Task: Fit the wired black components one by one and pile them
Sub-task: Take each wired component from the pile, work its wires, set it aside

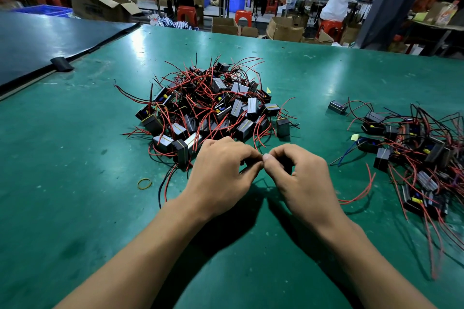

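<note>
Green matting covers the workbench (75, 208), a busy workshop behind it. Just before the central heap of black boxy components trailing red wires (213, 108), the left hand (221, 170) and right hand (303, 178) meet, fingers curled and thumb tips touching, pinching a small dark piece (286, 165) (mostly hidden). A second wired heap (414, 153) lies well to the right, and a yellow rubber band (144, 183) lies on the mat near the left hand.

bare green table (75, 208) nearside, central pile (213, 108), right pile (414, 158)
</note>
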A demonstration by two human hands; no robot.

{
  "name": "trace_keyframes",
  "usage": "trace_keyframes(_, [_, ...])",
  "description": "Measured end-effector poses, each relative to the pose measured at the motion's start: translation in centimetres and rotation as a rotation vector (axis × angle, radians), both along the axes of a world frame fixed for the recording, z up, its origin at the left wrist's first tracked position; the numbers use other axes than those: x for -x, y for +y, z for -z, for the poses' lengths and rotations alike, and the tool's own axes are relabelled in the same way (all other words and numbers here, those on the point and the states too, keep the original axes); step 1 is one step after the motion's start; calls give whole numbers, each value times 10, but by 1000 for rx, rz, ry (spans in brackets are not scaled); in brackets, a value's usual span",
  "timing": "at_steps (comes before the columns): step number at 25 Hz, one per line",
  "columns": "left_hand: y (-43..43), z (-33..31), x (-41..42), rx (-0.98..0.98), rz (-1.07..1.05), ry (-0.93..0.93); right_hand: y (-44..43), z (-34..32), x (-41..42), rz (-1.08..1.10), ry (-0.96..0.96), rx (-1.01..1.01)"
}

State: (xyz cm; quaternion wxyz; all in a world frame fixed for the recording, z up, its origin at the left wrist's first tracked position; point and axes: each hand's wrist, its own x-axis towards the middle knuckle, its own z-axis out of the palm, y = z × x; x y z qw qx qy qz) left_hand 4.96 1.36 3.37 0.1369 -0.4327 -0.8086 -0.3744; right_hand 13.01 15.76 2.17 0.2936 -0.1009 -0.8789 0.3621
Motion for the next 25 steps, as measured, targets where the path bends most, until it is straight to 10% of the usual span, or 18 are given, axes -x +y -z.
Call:
trace_keyframes(12, [2,-1,5,-146,107,-615,-6,-2,2,-15,-21,339])
trace_keyframes(25, [1,-2,5,-152,64,-643,5,-7,-5,-109,-4,155])
